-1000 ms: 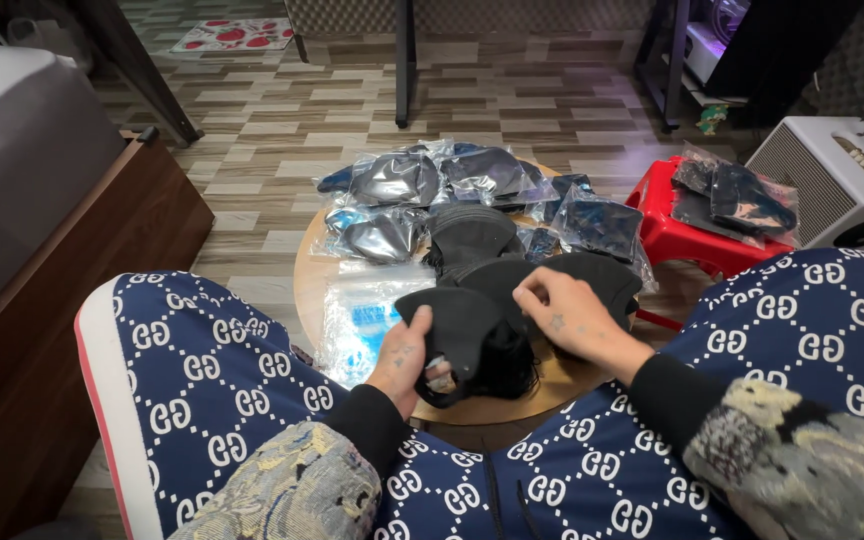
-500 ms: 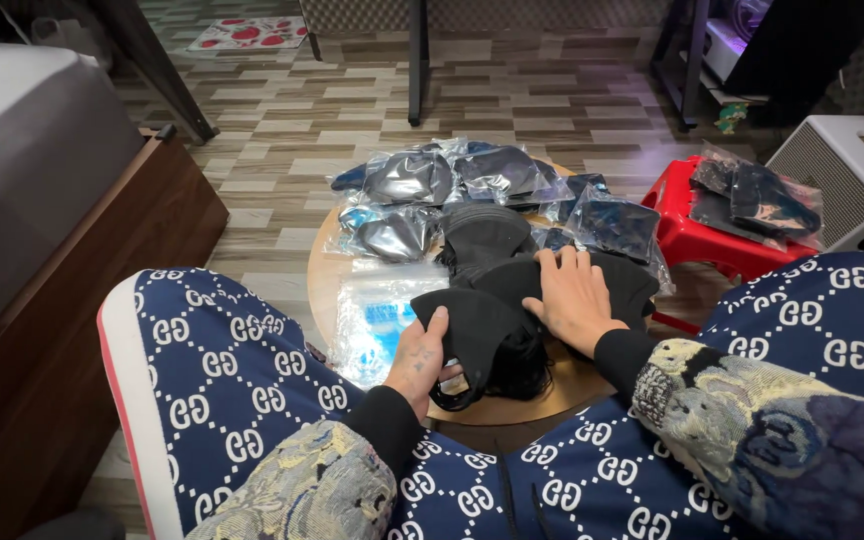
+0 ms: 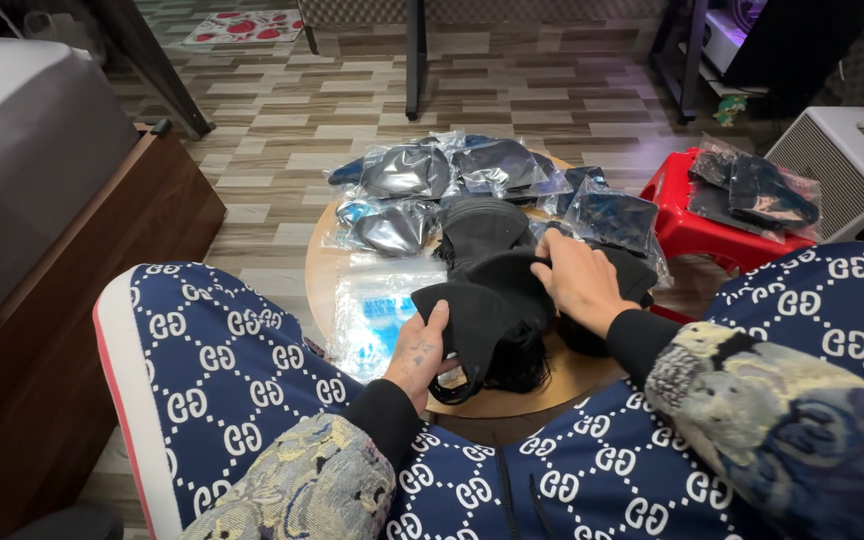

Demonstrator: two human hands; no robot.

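Striped wood-look tile floor (image 3: 282, 120) all around, and in the middle sits a low round wooden table (image 3: 512, 400) pulled in between the person's knees, which are in navy patterned trousers (image 3: 232, 350). The far half of the table is covered with black face masks sealed in clear plastic bags (image 3: 452, 170), kind of fanned out in a messy pile. On the near left part lies an empty-looking clear bag with a blue patch (image 3: 377, 310).

The loose black masks (image 3: 497, 290) are stacked in the middle of the table, right under both hands. The left hand (image 3: 417, 350) is at the near left edge of the stack, thumb on top and fingers curled underneath, pinching the edge of the top black mask (image 3: 467, 315), with an ear loop (image 3: 452, 392) dangling out just below the hand. The right hand (image 3: 577, 280) is on the far right side of that same stack, palm down, fingers bent and pressing or gripping into the black fabric; can't really tell if it's got a proper hold or is just resting on it.

Off to the right there's a red plastic stool (image 3: 692, 225) with more bagged masks (image 3: 752, 190) on it, and beyond that a white boxy speaker-type thing (image 3: 842, 165). On the left, a brown wooden bed frame (image 3: 102, 260) with a grey mattress (image 3: 22, 170)
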